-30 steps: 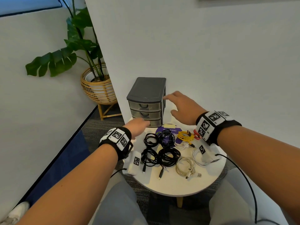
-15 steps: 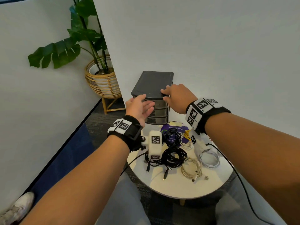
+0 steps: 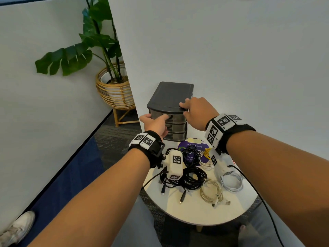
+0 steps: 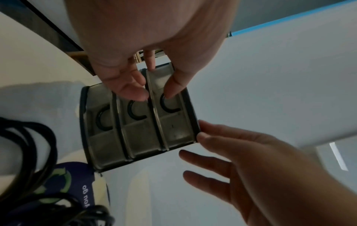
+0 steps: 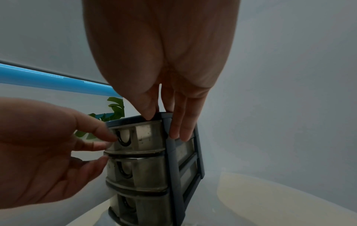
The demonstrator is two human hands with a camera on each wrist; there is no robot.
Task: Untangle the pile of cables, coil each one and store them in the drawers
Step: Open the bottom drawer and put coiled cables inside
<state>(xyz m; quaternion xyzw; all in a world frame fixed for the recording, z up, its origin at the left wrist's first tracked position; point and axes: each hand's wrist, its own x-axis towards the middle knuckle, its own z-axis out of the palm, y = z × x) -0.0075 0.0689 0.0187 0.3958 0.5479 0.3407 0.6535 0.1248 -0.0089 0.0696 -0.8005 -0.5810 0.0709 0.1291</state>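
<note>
A dark grey three-drawer unit [image 3: 170,97] stands at the table's back against the wall. My left hand [image 3: 161,118] pinches the front of the top drawer [image 4: 170,122], thumb in its curved handle [image 4: 168,107]. That drawer looks closed. My right hand [image 3: 184,108] rests on the unit's top right front corner, thumb on the top edge and straight fingers [image 5: 179,131] down the side. Coiled cables lie in front: black coils [image 3: 193,177], a beige one [image 3: 211,191], a white one [image 3: 231,181], a yellow one [image 3: 206,153].
The round white table [image 3: 195,213] is small, with a purple disc [image 3: 204,146] under the cables. A white wall [image 3: 231,59] sits directly behind the unit. A potted plant in a wicker stand [image 3: 114,90] is to the left on the floor.
Both hands moved forward from above the cables to the drawer unit. The left went up to the top drawer's handle, the right settled on the top corner.
</note>
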